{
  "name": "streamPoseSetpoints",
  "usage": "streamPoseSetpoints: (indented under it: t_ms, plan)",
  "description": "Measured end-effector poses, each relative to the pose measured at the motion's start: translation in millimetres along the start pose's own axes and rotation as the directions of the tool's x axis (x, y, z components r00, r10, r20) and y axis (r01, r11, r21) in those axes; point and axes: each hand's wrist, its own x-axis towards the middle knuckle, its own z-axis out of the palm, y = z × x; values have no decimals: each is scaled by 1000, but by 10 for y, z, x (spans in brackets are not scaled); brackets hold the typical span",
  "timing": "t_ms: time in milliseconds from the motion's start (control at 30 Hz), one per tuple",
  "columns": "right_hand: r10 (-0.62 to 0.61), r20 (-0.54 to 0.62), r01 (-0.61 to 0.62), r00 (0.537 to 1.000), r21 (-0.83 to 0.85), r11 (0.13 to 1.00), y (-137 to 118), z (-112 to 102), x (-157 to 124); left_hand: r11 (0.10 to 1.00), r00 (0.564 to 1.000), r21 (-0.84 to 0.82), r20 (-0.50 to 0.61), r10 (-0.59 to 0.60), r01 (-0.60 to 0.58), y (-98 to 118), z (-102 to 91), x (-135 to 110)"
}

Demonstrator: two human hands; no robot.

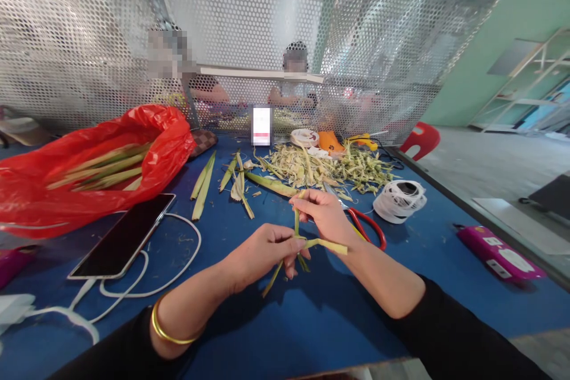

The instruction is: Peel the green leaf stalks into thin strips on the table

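Observation:
My left hand [271, 249] pinches a small bundle of green-yellow leaf strips [327, 244] where they cross, above the front middle of the table. Loose strip ends stick out below its fingers and to the right. Just above it, my right hand [321, 212] grips the upper end of one strip between thumb and fingers. Behind the right wrist lie red-handled scissors [369, 228], partly hidden by the arm. A long green leaf [272, 183] lies just behind my hands. More cut leaf pieces [205, 184] rest to its left.
On the blue table [249, 332] are a red plastic bag [169, 124] of leaves, a phone [124, 237] with a white cable, a trimmings heap [294, 163], a white tape roll [399, 202] and a magenta packet [499, 252]. A perforated metal screen [240, 18] stands behind, people beyond it.

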Motion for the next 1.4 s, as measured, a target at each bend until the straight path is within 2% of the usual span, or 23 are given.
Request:
streamPoseSetpoints:
  t_ms: [100, 200, 267, 333, 400, 500, 667, 800, 933, 1100, 1167, 1233, 1300, 1400]
  plan:
    - [55, -14, -56, 998, -10, 998, 7, -17, 22, 989, 999, -146, -47, -18, 11, -4, -14, 16]
    - [91, -12, -91, 996, -84, 992, -29, -51, 25, 942, 969, -328, -246, -15, -68, 13, -53, 40]
    - [73, 108, -60, 991, -119, 991, -77, -57, -2, 910, 926, -396, -376, -39, -123, 26, -90, 54]
    - [65, 252, -47, 966, -74, 996, -123, -39, -45, 897, 897, -424, -434, -79, -126, 32, -117, 59]
    - [74, 259, -69, 963, -28, 997, -142, -5, -86, 909, 901, -403, -426, -86, -104, 30, -122, 56]
    - [97, 148, -97, 984, -2, 995, -111, 45, -113, 945, 929, -316, -369, -44, -81, 20, -89, 43]
    - [32, -4, -32, 999, -32, 999, -25, 71, -108, 953, 948, -302, -311, -65, -34, 11, -47, 40]
    - [-2, -133, 6, 991, 32, 999, 36, 84, -104, 952, 945, -306, -320, -74, -29, 18, -50, 58]
    - [1, -144, 5, 990, 37, 999, 75, 68, -54, 952, 939, -305, -318, -127, 25, 34, -56, 59]
    - [36, -62, -45, 997, -161, 986, -12, -30, -5, 931, 899, -365, -410, -151, -10, 38, -110, 61]
    - [110, 57, -93, 992, -253, 963, -71, -38, -38, 928, 877, -371, -459, -143, -42, 30, -141, 71]
    - [179, 212, -92, 961, -366, 926, -118, -12, -98, 933, 861, -353, -493, -125, -67, 16, -164, 86]
    - [162, 272, -5, 949, -498, 867, -146, 28, -162, 941, 854, -329, -509, -104, -82, 0, -176, 105]
    - [23, 260, 159, 965, -653, 740, -156, 44, -211, 949, 843, -295, -533, -67, -111, -19, -188, 136]
